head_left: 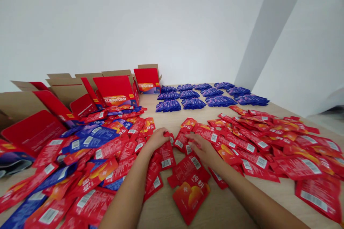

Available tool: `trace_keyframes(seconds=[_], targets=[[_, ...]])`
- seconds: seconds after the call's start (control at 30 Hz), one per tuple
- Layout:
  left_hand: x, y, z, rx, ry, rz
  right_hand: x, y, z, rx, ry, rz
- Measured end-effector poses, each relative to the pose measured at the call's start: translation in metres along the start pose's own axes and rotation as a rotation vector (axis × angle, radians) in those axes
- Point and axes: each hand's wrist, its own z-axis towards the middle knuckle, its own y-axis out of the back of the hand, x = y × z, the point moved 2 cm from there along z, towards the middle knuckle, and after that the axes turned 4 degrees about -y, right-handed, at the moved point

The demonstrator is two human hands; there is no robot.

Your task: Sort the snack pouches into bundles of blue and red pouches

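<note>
head | worn above table | faces forward-down, wall beyond | close range

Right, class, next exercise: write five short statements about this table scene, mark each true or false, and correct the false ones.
1. The left hand and the right hand are both among red pouches. True.
2. The neat blue piles lie in three rows. True.
3. The cartons stand to the right of the blue piles. False: the cartons stand to their left.
4. The heap on the left has only red pouches. False: that heap also holds blue pouches.
5. The blue piles lie farther from the person than the hands do. True.
</note>
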Motion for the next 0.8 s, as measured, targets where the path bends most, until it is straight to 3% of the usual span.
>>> trace_keyframes(seconds=[0.1,0.23,0.33,0.43,0.5,0.6,0.7,0.8], targets=[[-0.002,0.013,0.000,-0.087,-0.001,-0.054,-0.011,-0.008,0.003,-0.076,-0.100,0.150],[-0.013,0.030,-0.005,-0.254,-0.021,-0.205,-0.010,-0.009,-0.007,-0.078,-0.155,0.252],[-0.029,0.036,-0.010,-0.318,-0.124,-0.212,-0.004,-0.010,-0.010,-0.071,-0.236,0.481],[-0.051,0.036,-0.017,-0.367,-0.302,-0.179,-0.001,-0.012,-0.008,-0.010,-0.429,0.879],[-0.067,0.030,-0.022,-0.316,-0.440,-0.160,0.000,-0.013,-0.007,0.095,-0.570,1.135],[-0.091,0.017,-0.031,-0.093,-0.618,-0.092,-0.002,-0.011,-0.007,0.212,-0.702,1.349],[-0.105,0.015,-0.040,0.141,-0.666,-0.018,-0.006,-0.006,-0.007,0.121,-0.696,1.384],[-0.099,0.032,-0.043,0.217,-0.516,0.013,-0.005,-0.001,-0.007,-0.021,-0.632,1.365]])
